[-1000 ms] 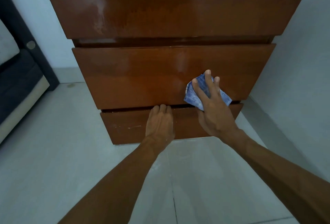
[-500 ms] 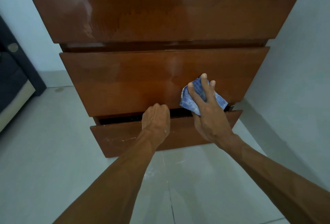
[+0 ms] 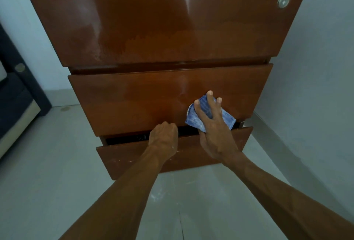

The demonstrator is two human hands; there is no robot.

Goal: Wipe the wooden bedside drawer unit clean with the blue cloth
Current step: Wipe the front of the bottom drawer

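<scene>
Wiping is partway along, judging by the wooden bedside drawer unit (image 3: 172, 29): its top front carries pale dusty smears, heaviest toward the lower left corner and along the upper edge, so that panel looks undone. The right hand (image 3: 212, 125) presses the blue cloth (image 3: 193, 119) flat, fingers spread, against the lower right corner of the middle drawer front (image 3: 134, 102), which looks cleaner. The left hand (image 3: 163, 134) is clenched over the top edge of the bottom drawer (image 3: 130, 159), which stands slightly open; its front shows light specks, probably still to wipe.
</scene>
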